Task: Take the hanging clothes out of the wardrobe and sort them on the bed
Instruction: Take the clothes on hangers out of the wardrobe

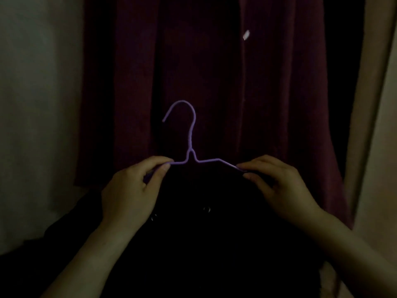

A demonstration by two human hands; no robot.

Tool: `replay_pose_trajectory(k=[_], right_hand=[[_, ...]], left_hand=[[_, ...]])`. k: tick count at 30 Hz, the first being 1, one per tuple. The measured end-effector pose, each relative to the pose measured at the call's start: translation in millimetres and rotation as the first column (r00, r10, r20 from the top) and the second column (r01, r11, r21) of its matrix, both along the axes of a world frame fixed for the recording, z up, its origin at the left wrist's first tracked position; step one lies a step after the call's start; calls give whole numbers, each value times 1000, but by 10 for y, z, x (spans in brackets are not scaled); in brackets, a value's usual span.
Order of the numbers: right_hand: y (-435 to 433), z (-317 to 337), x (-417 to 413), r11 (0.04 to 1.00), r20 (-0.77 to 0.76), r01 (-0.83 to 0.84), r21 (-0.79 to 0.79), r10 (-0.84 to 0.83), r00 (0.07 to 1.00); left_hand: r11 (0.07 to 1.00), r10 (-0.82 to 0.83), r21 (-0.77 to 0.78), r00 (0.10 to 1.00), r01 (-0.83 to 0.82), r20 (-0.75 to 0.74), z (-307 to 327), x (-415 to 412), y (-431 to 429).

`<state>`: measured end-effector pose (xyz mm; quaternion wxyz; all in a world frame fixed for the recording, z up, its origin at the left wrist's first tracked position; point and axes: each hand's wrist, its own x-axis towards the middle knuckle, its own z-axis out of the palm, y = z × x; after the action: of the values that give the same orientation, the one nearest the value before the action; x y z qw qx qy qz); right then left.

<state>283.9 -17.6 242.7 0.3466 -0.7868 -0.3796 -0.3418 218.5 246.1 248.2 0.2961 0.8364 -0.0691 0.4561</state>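
Note:
A purple wire hanger [190, 136] stands upright in the middle of the dim view, its hook free and pointing up. A black garment [204, 233] with small shiny buttons hangs from it and spreads down toward me. My left hand [131, 190] pinches the hanger's left shoulder together with the black cloth. My right hand [279, 188] pinches the right shoulder the same way. Behind the hanger a dark red garment [214, 82] fills the background, with a small white tag [246, 35] near its top.
A pale surface [36, 104] lies at the left. A light-coloured panel or door edge [373, 104] runs down the right side. The scene is very dark, and the black garment's lower edges fade into shadow.

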Motion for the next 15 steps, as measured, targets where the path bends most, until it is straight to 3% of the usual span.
replay_pose_trajectory(k=[7,15], right_hand=[[-800,-1050,-1033,958,-97,269,102,-259,961],[-2066,-1715,-2603,791,-227,582,191,-541,810]], left_hand=[[953,-301,-43,937,298,-176,-784,-404,-778],[821,-566,-90,782,564,-262,-1397,-1164,-2260]])
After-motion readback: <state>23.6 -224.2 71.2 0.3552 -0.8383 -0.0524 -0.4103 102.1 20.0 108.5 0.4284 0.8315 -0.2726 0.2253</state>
